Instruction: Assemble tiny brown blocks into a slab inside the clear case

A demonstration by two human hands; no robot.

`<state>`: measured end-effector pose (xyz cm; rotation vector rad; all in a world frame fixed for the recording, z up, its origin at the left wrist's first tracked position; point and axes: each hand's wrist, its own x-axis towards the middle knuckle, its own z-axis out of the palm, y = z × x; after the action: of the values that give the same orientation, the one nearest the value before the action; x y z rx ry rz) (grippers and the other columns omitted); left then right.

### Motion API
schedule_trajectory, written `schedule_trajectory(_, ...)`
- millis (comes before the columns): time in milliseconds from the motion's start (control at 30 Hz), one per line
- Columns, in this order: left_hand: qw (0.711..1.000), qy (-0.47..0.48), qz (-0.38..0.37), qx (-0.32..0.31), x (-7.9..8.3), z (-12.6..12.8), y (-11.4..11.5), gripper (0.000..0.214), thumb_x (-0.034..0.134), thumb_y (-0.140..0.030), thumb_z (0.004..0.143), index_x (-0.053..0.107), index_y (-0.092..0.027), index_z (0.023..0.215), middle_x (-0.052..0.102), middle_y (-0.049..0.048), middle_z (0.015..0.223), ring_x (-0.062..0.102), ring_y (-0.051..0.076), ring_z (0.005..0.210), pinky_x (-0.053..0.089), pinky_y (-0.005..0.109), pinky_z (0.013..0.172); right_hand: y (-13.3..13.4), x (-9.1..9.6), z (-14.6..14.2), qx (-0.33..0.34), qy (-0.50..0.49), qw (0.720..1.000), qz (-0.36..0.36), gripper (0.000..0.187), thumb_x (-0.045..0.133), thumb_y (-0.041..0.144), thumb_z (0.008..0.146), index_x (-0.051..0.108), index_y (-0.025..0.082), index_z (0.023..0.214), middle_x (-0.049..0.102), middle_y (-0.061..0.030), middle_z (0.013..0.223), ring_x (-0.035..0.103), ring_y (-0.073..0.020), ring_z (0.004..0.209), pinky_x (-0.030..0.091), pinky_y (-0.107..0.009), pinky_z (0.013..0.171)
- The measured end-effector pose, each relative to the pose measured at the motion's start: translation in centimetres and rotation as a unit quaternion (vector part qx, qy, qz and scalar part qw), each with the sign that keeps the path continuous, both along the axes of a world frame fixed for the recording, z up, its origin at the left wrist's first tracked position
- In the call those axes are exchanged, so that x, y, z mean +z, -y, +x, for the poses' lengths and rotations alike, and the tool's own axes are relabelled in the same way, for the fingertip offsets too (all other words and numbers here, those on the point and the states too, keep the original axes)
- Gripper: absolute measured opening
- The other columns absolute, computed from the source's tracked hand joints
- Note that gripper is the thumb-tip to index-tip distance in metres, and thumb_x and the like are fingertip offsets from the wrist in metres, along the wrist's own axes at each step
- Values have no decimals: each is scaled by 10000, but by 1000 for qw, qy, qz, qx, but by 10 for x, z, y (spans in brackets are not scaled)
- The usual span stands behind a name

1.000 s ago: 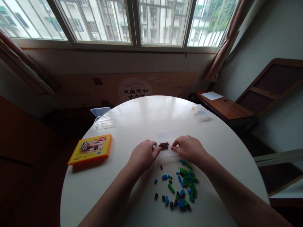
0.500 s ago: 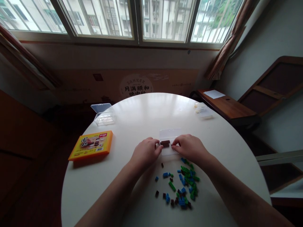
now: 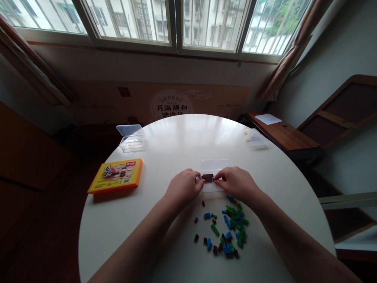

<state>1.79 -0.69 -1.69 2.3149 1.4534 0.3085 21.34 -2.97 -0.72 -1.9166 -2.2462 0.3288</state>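
Dark brown building bricks [image 3: 207, 178] lie packed in a block inside a small clear plastic box [image 3: 215, 188] with its lid [image 3: 216, 163] raised at the back. My left hand [image 3: 185, 185] is closed at the left end of the block, its thumb and fingertips against the bricks and the box's edge. From the other side, my right hand [image 3: 237, 181] pinches at the block's right end; a small brown piece at its fingertips is mostly hidden. Nearer to me, loose green, blue and brown bricks [image 3: 234, 220] are scattered, densest below my right hand.
On the white round table [image 3: 132, 236], a yellow-orange box [image 3: 116, 175] sits at the left. Behind it stands an open clear case [image 3: 132, 143]. Another clear case [image 3: 255, 139] with pale pieces lies at the far right, near a wooden chair [image 3: 290, 131].
My right fingertips have brought a small brown piece leftward against the brown block, closing the gap. My left hand stays at the other end. The view has shifted slightly.
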Motion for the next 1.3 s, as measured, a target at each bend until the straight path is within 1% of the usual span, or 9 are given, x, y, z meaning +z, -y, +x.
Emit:
schedule_trajectory(167,1000,-1,3,-2,0,0,0,240,517,-369,882,717,-239,907,667,43,899,617,193,794,435,285,663,-1,-3,1,-7,4,1000,10,216,560,342,855,771,318,895,752,2,901,653,-189,818,395,-287,645)
schedule_trajectory(600,1000,-3,-5,2,2,1,0,251,514,-380,879,716,-232,903,668,47,915,616,194,792,460,292,679,-2,-6,-2,-16,5,1000,24,208,562,352,859,767,320,885,751,17,885,661,-187,821,426,-295,671)
schedule_trajectory(933,1000,8,-4,-1,1,0,1,254,517,-378,880,710,-214,888,670,58,918,617,190,766,453,287,652,0,-3,-2,-10,-6,1000,15,219,568,352,874,776,314,931,757,-7,916,667,-201,841,454,-303,695)
schedule_trajectory(1067,1000,9,-6,-3,1,0,0,269,508,-381,887,715,-212,913,676,63,928,622,195,786,457,290,660,0,-2,-1,-7,-6,1000,12,207,573,352,876,772,317,920,753,1,907,665,-194,830,459,-299,693)
schedule_trajectory(1133,1000,10,-8,1,4,-1,0,299,490,-395,901,717,-211,964,682,68,963,629,202,815,470,301,689,0,-1,-1,-7,-6,1000,13,194,582,356,874,770,318,904,751,9,904,664,-190,823,457,-299,690)
schedule_trajectory(1200,1000,1,-3,19,10,-3,2,327,473,-412,912,716,-207,992,688,74,994,633,210,830,475,316,706,2,1,0,-8,-12,1000,21,187,589,357,872,768,313,899,750,13,913,663,-186,827,456,-297,687)
schedule_trajectory(1233,999,-11,2,31,15,-5,3,333,469,-420,914,718,-207,977,691,75,992,633,213,822,474,321,698,3,3,1,-9,-17,999,28,185,590,355,872,767,309,899,750,15,916,662,-183,826,454,-295,681)
schedule_trajectory(1267,998,-36,11,42,20,-6,6,327,471,-414,911,722,-204,903,692,73,942,626,214,781,463,322,659,5,5,2,-9,-24,999,36,182,591,352,872,766,305,898,750,18,915,661,-179,818,453,-293,674)
schedule_trajectory(1300,998,-60,16,33,25,-8,9,313,487,-401,900,722,-206,831,690,67,877,617,212,742,449,319,627,7,7,3,-9,-32,998,46,178,593,345,872,764,301,896,749,21,909,660,-173,807,453,-290,667)
